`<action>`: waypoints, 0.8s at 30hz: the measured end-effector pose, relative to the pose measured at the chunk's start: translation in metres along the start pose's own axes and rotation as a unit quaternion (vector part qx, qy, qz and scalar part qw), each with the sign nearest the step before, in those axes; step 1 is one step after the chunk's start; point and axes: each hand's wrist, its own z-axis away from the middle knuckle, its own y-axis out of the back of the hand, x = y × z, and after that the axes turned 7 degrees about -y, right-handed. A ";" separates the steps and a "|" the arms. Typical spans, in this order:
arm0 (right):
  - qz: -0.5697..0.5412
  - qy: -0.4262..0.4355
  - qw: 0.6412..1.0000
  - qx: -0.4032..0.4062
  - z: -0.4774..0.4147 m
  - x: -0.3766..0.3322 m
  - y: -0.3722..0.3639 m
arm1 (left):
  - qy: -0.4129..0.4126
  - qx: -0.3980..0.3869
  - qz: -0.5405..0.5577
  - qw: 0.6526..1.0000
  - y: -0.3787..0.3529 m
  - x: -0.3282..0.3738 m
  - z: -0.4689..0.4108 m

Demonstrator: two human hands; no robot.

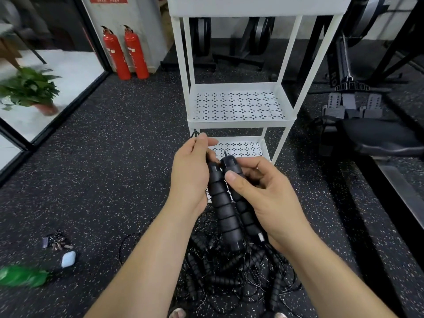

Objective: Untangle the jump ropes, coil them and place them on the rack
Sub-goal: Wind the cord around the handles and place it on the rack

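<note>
Head view: left hand (190,173) grips one handle (220,203), pinching cord (195,134); right hand (263,193) pinches the other handle (246,214), before the rack (238,123); likely same rope, so keep them paired, draw cord slowly from the tangle (229,276).

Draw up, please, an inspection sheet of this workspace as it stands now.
Surface: black speckled rubber floor.
Job's things: two black ribbed jump-rope handles held side by side, left handle and right handle; tangled pile of jump ropes on the floor below them; white rack with perforated shelves behind.
Clutter: bunch of keys and small white case on the floor at left.
Grippers: left hand grips the left handle and pinches a cord loop; right hand grips the right handle, thumb on top.
Cables: thin black cords loop out of the pile.
Surroundings: red fire extinguishers, potted plant, rowing machine, weight plates.
</note>
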 end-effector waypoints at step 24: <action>0.054 -0.134 0.971 -0.193 0.004 -0.035 0.031 | -0.127 0.143 -0.191 0.963 0.019 0.007 -0.018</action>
